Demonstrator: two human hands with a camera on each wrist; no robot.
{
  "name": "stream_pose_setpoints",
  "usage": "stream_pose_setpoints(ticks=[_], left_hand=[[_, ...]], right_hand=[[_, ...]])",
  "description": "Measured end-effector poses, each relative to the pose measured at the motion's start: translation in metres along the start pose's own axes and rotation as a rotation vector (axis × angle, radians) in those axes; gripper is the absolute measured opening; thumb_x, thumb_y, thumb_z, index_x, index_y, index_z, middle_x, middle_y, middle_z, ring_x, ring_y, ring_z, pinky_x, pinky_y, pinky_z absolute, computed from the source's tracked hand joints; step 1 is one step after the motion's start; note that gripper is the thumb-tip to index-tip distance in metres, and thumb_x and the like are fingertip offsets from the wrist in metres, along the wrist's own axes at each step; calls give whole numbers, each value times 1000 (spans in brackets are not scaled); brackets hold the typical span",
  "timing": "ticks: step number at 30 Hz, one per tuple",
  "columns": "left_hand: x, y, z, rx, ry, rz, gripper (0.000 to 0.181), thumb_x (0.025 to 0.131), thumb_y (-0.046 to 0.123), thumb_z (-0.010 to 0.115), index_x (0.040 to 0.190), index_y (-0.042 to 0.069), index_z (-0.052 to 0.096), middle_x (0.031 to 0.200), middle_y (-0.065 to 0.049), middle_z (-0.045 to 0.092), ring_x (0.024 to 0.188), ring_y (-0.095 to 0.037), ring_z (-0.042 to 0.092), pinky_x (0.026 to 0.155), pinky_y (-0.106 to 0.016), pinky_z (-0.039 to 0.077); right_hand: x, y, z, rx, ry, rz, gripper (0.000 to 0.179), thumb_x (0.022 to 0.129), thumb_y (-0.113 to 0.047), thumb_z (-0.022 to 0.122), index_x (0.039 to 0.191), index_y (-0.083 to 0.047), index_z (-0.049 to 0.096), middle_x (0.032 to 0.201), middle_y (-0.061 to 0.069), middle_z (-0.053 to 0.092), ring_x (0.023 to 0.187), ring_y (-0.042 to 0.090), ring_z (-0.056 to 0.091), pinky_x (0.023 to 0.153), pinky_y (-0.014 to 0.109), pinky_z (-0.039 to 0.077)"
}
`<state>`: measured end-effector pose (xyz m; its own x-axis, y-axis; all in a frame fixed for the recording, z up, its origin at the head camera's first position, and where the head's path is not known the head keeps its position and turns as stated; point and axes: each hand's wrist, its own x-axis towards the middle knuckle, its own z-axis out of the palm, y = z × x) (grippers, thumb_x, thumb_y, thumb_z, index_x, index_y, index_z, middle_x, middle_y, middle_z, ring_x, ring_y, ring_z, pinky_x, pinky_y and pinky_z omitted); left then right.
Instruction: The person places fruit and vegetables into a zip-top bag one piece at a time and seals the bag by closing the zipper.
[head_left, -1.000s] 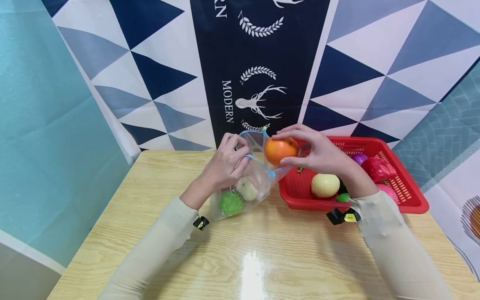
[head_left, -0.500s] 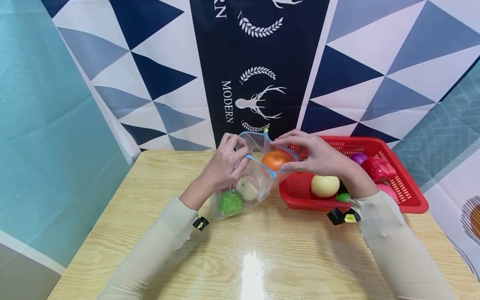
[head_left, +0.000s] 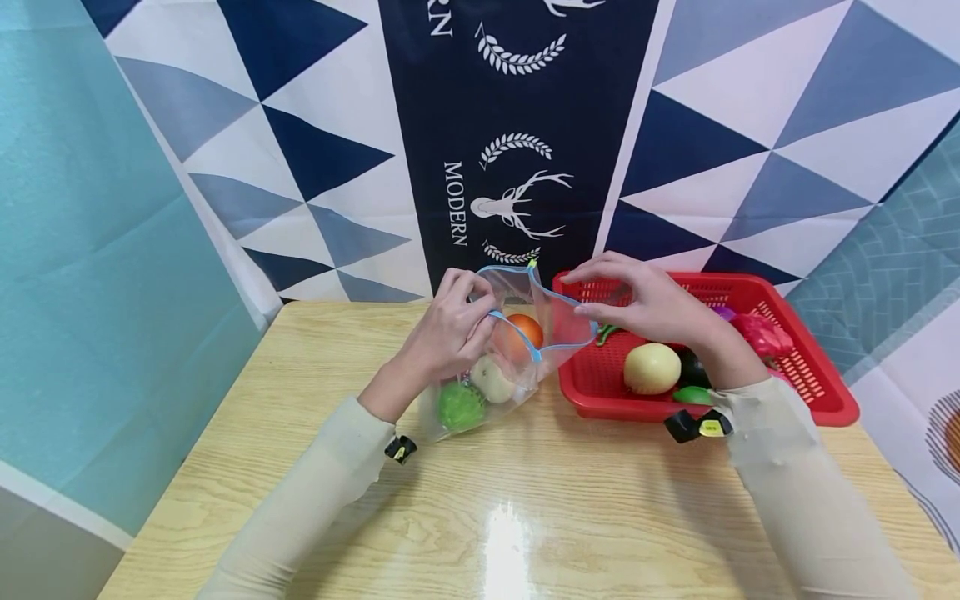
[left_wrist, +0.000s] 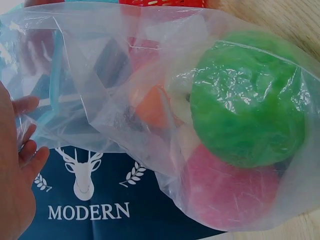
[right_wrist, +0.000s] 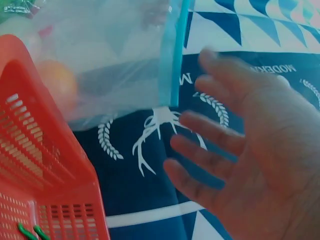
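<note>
Left hand [head_left: 456,323]: centre frame, your fingers pinch the clear bag [head_left: 566,327] by its blue-edged mouth.
Right hand [head_left: 637,298]: right of centre, fingers parted, gripping nothing, just beside that mouth.
Clear bag: mid-frame; inside, an orange fruit [head_left: 524,332] sits above a pale fruit [head_left: 492,380] and a green item [head_left: 461,406] (your left wrist view adds a pink item [left_wrist: 229,192]).
Red basket [head_left: 622,410]: right of frame, yellowish item [head_left: 651,369] in its left half.

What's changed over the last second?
The right hand let go of the orange fruit, which dropped left and deeper into the clear bag; that hand shifted slightly right. The left hand still pinches the bag's edge, and the red basket hasn't moved.
</note>
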<state>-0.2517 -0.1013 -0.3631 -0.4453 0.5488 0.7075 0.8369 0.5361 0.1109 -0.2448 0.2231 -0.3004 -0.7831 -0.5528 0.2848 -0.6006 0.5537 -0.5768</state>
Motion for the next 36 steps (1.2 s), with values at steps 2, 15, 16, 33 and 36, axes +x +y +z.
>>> stream_pose_setpoints(ticks=[2,15,16,33,36], left_hand=[[0,0,0,0,1,-1,26,105,13,51,96,3,74,116,-20,68,118,-41,57,105,-54,52],[-2,0,1,3,5,0,26,105,12,51,95,3,74,115,-20,68,117,-41,58,104,-53,52],[-2,0,1,3,3,0,26,105,12,51,95,3,74,115,-20,68,117,-41,58,104,-53,52],[-3,1,0,-4,-23,-21,28,106,15,51,98,3,76,117,-20,68,119,-41,57,105,-53,53],[-3,1,0,-4,-22,-20,28,106,15,51,97,4,75,117,-20,68,119,-40,57,105,-53,53]], right_hand=[[-1,2,-4,-18,14,37,44,100,-15,83,144,-14,76,150,16,67,126,30,68,86,15,59],[16,30,-13,-101,-56,229,41,108,-23,75,145,-7,74,152,23,70,141,44,63,114,68,57],[18,33,-13,-110,-66,242,41,107,-24,75,145,-7,74,152,24,69,142,45,62,114,69,56],[48,73,8,-257,-405,361,50,90,-6,91,139,-5,77,138,26,74,124,43,64,100,54,66],[53,90,13,-269,-454,380,53,89,-8,92,139,-5,76,132,25,76,116,40,67,97,53,66]])
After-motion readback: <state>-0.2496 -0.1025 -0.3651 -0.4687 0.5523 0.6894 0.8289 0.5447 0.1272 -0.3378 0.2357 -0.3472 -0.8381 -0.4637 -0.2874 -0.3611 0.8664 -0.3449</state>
